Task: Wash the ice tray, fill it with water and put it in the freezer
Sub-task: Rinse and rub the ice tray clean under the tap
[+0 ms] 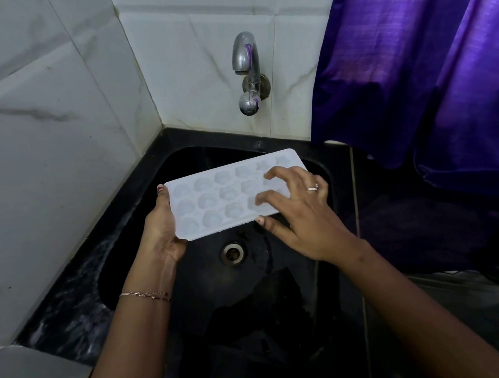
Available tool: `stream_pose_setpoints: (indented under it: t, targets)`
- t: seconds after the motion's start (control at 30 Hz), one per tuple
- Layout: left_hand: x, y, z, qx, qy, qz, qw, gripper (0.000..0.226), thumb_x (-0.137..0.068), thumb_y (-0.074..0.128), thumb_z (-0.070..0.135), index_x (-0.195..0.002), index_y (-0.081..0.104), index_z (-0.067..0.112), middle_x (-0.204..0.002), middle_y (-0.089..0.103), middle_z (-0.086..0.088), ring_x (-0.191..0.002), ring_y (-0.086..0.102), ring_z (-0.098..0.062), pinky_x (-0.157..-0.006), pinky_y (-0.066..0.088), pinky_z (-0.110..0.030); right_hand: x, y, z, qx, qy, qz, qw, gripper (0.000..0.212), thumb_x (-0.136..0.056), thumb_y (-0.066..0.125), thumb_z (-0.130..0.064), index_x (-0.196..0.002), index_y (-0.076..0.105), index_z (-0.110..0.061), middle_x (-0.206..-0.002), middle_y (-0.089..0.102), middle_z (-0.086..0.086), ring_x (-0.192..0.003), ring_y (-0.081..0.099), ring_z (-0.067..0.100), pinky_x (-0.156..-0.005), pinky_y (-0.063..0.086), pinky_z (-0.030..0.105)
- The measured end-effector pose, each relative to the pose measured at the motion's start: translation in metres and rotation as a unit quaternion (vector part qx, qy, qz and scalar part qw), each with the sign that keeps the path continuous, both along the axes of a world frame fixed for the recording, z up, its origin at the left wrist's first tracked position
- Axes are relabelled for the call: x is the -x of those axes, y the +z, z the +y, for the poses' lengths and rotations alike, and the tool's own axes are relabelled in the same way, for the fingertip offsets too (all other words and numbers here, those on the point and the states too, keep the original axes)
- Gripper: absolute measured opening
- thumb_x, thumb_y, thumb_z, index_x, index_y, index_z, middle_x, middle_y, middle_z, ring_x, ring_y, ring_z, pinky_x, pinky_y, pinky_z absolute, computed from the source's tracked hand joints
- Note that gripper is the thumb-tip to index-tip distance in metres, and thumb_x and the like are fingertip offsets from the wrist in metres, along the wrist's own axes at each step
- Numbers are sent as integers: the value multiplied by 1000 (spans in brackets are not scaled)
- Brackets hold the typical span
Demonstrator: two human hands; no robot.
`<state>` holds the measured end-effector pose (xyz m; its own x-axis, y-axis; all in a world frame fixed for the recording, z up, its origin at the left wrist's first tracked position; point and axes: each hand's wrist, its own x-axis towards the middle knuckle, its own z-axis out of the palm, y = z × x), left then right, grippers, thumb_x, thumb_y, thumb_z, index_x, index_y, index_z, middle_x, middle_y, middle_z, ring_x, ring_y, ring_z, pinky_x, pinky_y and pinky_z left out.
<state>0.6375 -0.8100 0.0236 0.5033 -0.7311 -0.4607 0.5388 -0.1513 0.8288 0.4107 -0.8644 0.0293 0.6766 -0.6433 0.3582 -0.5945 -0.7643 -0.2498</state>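
Left hand (pixel 159 226) grip closed on ice tray (pixel 213 198) left end. Right hand (pixel 302 217) grip a loose pinch: bent fingers on cavities, thumb at near edge. Sink (pixel 179 155) below both.

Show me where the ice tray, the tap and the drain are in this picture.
ice tray (pixel 210 198): head view, on a middle cavity of its top face.
tap (pixel 245 55): head view, on the curved metal spout.
drain (pixel 232 252): head view, on its round metal opening.

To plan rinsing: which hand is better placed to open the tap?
Right. The right hand is nearer the tap, while the left hand grips the ice tray by its end over the sink and could probably hold it alone.
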Motion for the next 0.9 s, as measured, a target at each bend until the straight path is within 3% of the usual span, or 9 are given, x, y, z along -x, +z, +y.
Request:
stream_pose_setpoints:
  t: [0.13,0.37,0.47,0.7,0.8,0.9]
  targets:
    - [-3,0,0,-3,4,1,1000,49,-101,30,51,-111,63,16,-110,71,-8,-94,70,-27,-69,57,-38,-8,-2,1,-8,5,3,1000,32,-96,38,-52,-110,62,-36,-141,34,-6,-133,25,18,-100,7,36]
    - [-4,-3,0,0,2,7,1000,48,-102,29,48,-104,64,16,-95,74,-4,-76,74,-20,-54,57,-30,-9,-3,1,-23,16,-17,999,37,-95,34,-55,-104,64,-34,-130,38,-3,-129,26,18,-102,10,39]
    - [-6,-3,-1,-7,-3,-3,1000,49,-102,29,50,-108,64,17,-102,73,-5,-81,73,-22,-57,57,-31,-10,-3,1,-34,4,-23,999,44,-96,28,-57,-102,64,-33,-134,36,-4,-131,26,18,-105,14,43]
    - [-9,-4,0,-10,-9,-8,1000,50,-101,30,51,-107,65,17,-104,73,-6,-88,72,-24,-64,56,-35,-9,-1,1,-56,32,-38,997,44,-99,26,-50,-108,67,-36,-137,34,-7,-133,22,16,-106,5,33]
    - [-8,-4,0,-10,-8,-11,1000,50,-101,30,51,-107,65,17,-106,72,-7,-88,72,-24,-65,56,-35,-8,-1,0,-52,23,-40,998,43,-98,28,-53,-99,67,-33,-133,36,-5,-132,23,17,-106,10,41]
    - [-7,-2,-1,-9,-6,-12,1000,50,-101,30,52,-106,66,17,-107,72,-7,-88,72,-24,-68,55,-37,-10,1,4,-45,6,-41,998,41,-95,32,-57,-102,65,-34,-137,34,-6,-134,22,17,-107,13,44]
